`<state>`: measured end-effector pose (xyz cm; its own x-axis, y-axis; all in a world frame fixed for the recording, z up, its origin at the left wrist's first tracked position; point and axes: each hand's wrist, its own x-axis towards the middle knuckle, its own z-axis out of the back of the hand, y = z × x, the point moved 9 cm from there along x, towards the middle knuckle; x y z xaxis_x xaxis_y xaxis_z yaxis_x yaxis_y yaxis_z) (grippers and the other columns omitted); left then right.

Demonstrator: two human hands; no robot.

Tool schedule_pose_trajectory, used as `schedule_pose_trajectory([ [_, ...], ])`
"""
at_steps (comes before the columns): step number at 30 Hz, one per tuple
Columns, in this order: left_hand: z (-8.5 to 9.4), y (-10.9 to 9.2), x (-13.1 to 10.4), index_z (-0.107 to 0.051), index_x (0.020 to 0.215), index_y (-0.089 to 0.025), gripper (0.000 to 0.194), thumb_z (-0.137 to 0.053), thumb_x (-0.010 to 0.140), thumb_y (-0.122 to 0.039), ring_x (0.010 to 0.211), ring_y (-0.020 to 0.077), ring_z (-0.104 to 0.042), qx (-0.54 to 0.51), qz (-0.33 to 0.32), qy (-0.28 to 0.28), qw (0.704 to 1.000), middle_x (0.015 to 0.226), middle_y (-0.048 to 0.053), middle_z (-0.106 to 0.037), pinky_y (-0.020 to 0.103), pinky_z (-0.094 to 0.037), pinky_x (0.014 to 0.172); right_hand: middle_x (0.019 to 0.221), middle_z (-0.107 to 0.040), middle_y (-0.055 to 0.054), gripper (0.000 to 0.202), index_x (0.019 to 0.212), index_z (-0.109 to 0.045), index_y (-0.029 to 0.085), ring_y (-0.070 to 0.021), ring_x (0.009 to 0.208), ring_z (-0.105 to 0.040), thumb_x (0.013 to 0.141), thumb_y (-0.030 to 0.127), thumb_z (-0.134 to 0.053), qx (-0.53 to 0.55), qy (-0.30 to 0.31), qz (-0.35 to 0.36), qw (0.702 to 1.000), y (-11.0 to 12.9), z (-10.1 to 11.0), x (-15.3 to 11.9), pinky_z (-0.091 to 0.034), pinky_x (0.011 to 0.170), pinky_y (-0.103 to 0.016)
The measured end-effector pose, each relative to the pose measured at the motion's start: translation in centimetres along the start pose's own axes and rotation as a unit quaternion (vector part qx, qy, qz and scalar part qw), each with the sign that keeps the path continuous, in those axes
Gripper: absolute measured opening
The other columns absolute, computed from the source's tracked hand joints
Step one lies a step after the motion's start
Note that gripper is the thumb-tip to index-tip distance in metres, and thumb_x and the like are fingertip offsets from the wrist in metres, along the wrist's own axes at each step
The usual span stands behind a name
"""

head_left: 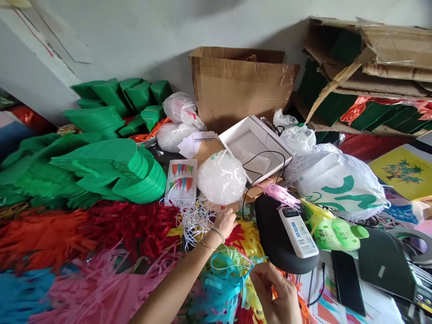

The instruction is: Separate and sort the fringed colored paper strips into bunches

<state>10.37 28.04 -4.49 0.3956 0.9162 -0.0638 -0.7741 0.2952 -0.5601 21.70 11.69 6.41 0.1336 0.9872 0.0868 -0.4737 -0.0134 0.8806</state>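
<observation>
Fringed streamers (219, 288), heaped at lower centre, are apparently being tied: beside white strings (193, 226) the left hand (225, 222) is half-curled, its hold hidden, while by the right hand (276, 288) a thin strand (249, 260) is pinched tight, a steady pull seemingly called for.

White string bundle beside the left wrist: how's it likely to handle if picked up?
The white string bundle is probably floppy: its thin strands curl and splay in different directions. It is likely light for its size, with gaps showing between strands. The strands cross and loop, so one pull may bring up a tangled clump.
</observation>
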Motion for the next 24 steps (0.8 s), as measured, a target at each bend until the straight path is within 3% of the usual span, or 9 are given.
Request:
schedule_pose_trajectory([
  [2, -0.9, -0.2, 0.6, -0.064, 0.057, -0.015, 0.02, -0.082, 0.063, -0.01, 0.09, 0.0292, -0.064, 0.002, -0.007, 0.02, 1.0, 0.077, 0.009, -0.066, 0.04, -0.049, 0.082, 0.057, -0.05, 0.003, 0.028, 0.076, -0.059, 0.019, -0.0097, 0.046, -0.04, 0.092, 0.042, -0.054, 0.004, 0.0, -0.008, 1.0, -0.2, 0.0, 0.1, -0.036, 0.046, -0.019],
  [4, -0.6, -0.5, 0.2, -0.064, 0.057, -0.016, 0.019, -0.081, 0.063, -0.009, 0.092, 0.0287, -0.063, -0.008, -0.015, 0.026, 1.0, 0.078, 0.008, -0.067, 0.041, -0.047, 0.086, 0.059, -0.053, 0.002, 0.029, 0.077, -0.059, 0.019, -0.01, 0.047, -0.042, 0.092, 0.043, -0.053, 0.009, -0.003, -0.02, 1.0, -0.4, 0.1, 0.3, -0.037, 0.047, -0.019],
  [7, 1.8, -1.3, -1.9, -0.068, 0.078, -0.017, 0.004, -0.068, 0.082, -0.018, 0.092, 0.0226, -0.063, -0.035, -0.024, 0.012, 0.999, 0.087, 0.006, -0.069, 0.036, -0.047, 0.087, 0.057, -0.052, 0.002, 0.032, 0.076, -0.061, 0.018, -0.0096, 0.046, -0.041, 0.092, 0.044, -0.053, 0.012, -0.006, -0.033, 0.999, -0.2, 0.2, 0.9, -0.036, 0.045, -0.019],
  [10, 4.7, -2.8, -5.0, -0.064, 0.096, -0.018, 0.021, -0.05, 0.097, -0.034, 0.075, 0.0149, -0.064, -0.13, -0.023, 0.01, 0.991, 0.082, 0.001, -0.07, 0.026, -0.05, 0.072, 0.053, -0.045, 0.004, 0.032, 0.075, -0.062, 0.017, -0.0085, 0.045, -0.034, 0.09, 0.045, -0.055, 0.018, -0.027, -0.042, 0.999, 0.4, 0.6, 1.7, -0.031, 0.042, -0.019],
  [13, 6.9, -4.0, -8.3, -0.063, 0.097, -0.018, 0.031, -0.049, 0.096, -0.045, 0.066, 0.0128, -0.061, -0.306, 0.002, -0.004, 0.952, 0.077, -0.001, -0.067, 0.022, -0.049, 0.064, 0.054, -0.043, 0.005, 0.032, 0.076, -0.061, 0.016, -0.0084, 0.047, -0.032, 0.091, 0.044, -0.055, 0.037, -0.055, -0.045, 0.997, 1.3, 1.0, 2.4, -0.029, 0.043, -0.02],
  [16, 8.3, -4.4, -10.9, -0.066, 0.093, -0.019, 0.036, -0.045, 0.097, -0.047, 0.064, 0.0132, -0.059, -0.369, 0.03, -0.066, 0.927, 0.074, 0.0, -0.066, 0.024, -0.05, 0.064, 0.054, -0.044, 0.004, 0.03, 0.079, -0.062, 0.016, -0.0084, 0.048, -0.032, 0.09, 0.043, -0.057, 0.046, -0.056, -0.031, 0.997, 2.3, 0.8, 2.8, -0.029, 0.044, -0.02],
  [19, 9.1, -5.1, -12.3, -0.068, 0.09, -0.02, 0.034, -0.049, 0.095, -0.047, 0.081, 0.0172, -0.064, -0.384, 0.027, -0.106, 0.917, 0.085, 0.003, -0.068, 0.027, -0.054, 0.077, 0.053, -0.044, 0.005, 0.031, 0.078, -0.063, 0.015, -0.0084, 0.047, -0.032, 0.09, 0.043, -0.057, 0.044, -0.063, -0.017, 0.997, 3.1, 0.7, 2.6, -0.028, 0.043, -0.02],
  [21, 9.4, -6.0, -12.7, -0.068, 0.096, -0.021, 0.028, -0.053, 0.094, -0.044, 0.098, 0.0198, -0.064, -0.396, 0.007, -0.1, 0.913, 0.101, 0.005, -0.069, 0.029, -0.053, 0.089, 0.053, -0.044, 0.005, 0.031, 0.079, -0.064, 0.015, -0.0083, 0.046, -0.033, 0.09, 0.043, -0.057, 0.041, -0.066, -0.015, 0.997, 3.4, 0.7, 2.3, -0.028, 0.043, -0.02],
  [24, 9.7, -6.8, -13.0, -0.067, 0.105, -0.023, 0.024, -0.055, 0.094, -0.041, 0.106, 0.0206, -0.064, -0.409, 0.008, -0.084, 0.909, 0.108, 0.005, -0.07, 0.031, -0.051, 0.095, 0.054, -0.048, 0.004, 0.03, 0.081, -0.065, 0.015, -0.0086, 0.047, -0.037, 0.09, 0.042, -0.057, 0.04, -0.079, -0.014, 0.996, 3.7, 1.0, 1.6, -0.032, 0.045, -0.019],
])
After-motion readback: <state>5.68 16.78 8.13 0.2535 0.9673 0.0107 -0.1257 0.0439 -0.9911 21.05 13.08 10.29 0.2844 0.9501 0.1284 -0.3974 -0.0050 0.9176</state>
